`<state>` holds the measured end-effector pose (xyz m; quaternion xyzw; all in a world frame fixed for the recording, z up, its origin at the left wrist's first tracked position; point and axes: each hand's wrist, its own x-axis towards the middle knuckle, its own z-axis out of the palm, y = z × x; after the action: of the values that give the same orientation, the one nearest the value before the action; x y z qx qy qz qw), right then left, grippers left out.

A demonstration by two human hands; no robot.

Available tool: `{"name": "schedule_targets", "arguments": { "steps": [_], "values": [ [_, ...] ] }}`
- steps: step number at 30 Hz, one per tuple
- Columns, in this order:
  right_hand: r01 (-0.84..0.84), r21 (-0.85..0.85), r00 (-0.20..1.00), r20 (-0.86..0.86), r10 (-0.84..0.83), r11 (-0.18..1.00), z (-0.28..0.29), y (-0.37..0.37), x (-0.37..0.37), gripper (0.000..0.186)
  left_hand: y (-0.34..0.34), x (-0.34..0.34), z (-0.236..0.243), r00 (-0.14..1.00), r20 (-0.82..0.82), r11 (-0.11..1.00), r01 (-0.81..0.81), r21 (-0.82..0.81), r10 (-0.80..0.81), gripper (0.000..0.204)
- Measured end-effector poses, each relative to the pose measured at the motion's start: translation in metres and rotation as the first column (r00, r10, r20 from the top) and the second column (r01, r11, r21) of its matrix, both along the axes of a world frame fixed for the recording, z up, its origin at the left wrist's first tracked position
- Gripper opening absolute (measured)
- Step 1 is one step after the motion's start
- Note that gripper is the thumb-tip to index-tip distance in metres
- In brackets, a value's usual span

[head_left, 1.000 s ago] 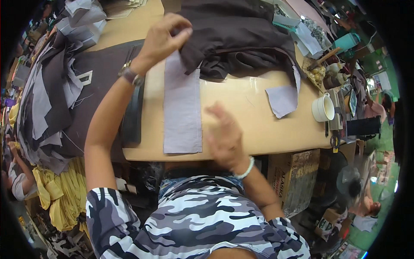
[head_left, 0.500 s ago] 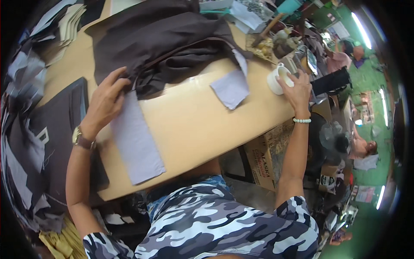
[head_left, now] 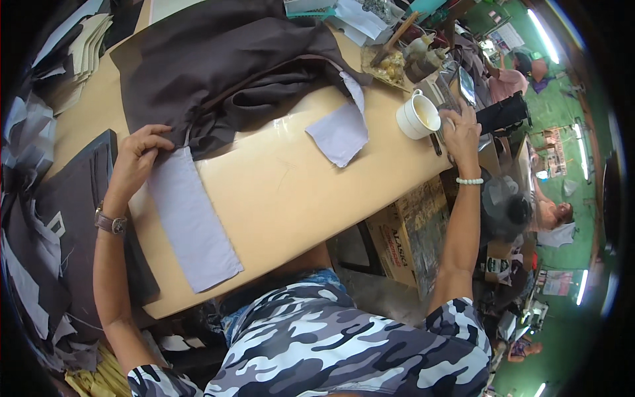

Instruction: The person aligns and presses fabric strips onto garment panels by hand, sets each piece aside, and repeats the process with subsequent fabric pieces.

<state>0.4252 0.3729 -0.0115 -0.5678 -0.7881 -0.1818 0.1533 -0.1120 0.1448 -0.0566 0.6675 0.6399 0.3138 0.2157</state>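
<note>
My left hand (head_left: 142,149) pinches the edge of a dark brown cloth (head_left: 218,46) where it meets a pale lilac fabric strip (head_left: 195,225). The strip lies flat toward the table's near edge. A smaller lilac piece (head_left: 338,135) hangs off the cloth's right end onto the tabletop. At the right side, my right hand (head_left: 461,132) is just beside a white cup (head_left: 417,116) holding a pale liquid. Its fingers are curled downward among small items, and what they hold, if anything, is hidden. A dark handle-like object (head_left: 435,144) shows between cup and hand.
The wooden table (head_left: 264,218) carries a stack of dark fabric pieces (head_left: 79,198) at left. Beyond the cup are a tray of small items (head_left: 387,66), bottles (head_left: 420,56) and a phone-like device (head_left: 466,86). A cardboard box (head_left: 397,245) stands below. Other people sit farther right.
My right hand has moved off the cup to the items on its right. My left hand still pinches the fabric. The whole view has shifted slightly.
</note>
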Motion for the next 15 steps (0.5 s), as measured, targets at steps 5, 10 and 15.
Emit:
{"name": "schedule_targets", "arguments": {
  "steps": [5,10,15],
  "values": [
    [-0.075,-0.156,0.987,0.131,0.096,0.985,0.006,-0.024,-0.012,0.026,-0.003,0.007,0.006,0.998,-0.06,1.0,0.0,-0.024,-0.001,0.029],
    [-0.579,-0.166,0.807,-0.253,0.533,0.798,0.027,-0.064,-0.115,0.04,-0.005,0.018,0.0,0.987,-0.162,0.999,0.005,0.042,0.002,0.052],
    [-0.92,-0.099,0.336,-0.698,0.632,0.379,-0.004,-0.13,-0.258,0.049,-0.015,0.013,-0.016,0.95,-0.31,0.988,0.024,0.152,0.025,0.063]
  ]
}}
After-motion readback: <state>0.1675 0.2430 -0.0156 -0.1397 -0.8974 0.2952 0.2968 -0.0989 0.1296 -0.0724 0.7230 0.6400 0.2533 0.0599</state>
